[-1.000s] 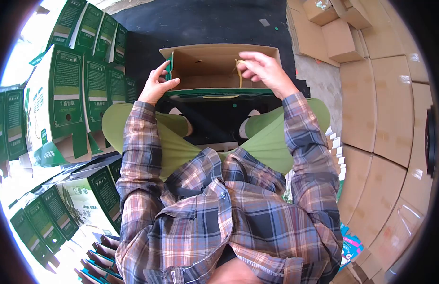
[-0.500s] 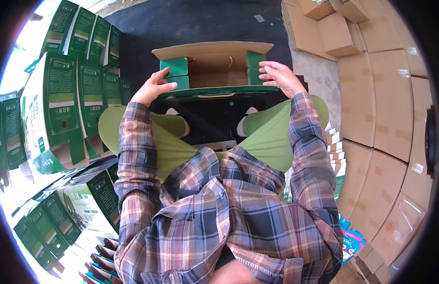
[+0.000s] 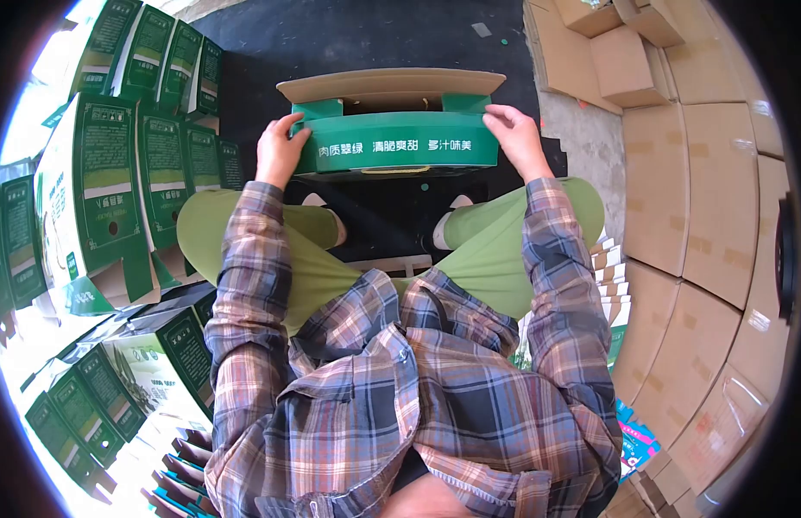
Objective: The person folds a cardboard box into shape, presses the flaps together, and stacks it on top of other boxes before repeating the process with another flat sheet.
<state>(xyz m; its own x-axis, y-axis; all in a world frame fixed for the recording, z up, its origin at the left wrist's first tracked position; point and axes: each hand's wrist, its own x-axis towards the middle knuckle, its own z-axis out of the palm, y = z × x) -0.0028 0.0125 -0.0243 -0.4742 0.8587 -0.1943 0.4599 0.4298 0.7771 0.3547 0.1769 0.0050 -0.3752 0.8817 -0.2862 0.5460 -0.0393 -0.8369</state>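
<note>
A green cardboard box sits in front of me between my knees. Its near flap, green with white printed characters, leans over the opening and hides most of the inside. The far flap stands up with its brown inner face showing. My left hand pinches the near flap's left end between thumb and fingers. At the flap's right end, my right hand grips the corner the same way. Small green side flaps show behind the near flap.
Green and white boxes stand in rows on my left, with more lower down. Brown cartons are stacked on the right, near an open carton. A dark mat covers the floor ahead.
The near flap has swung up and over the opening, so its printed side now shows. Both hands have closed from loose, spread fingers onto the flap's two ends.
</note>
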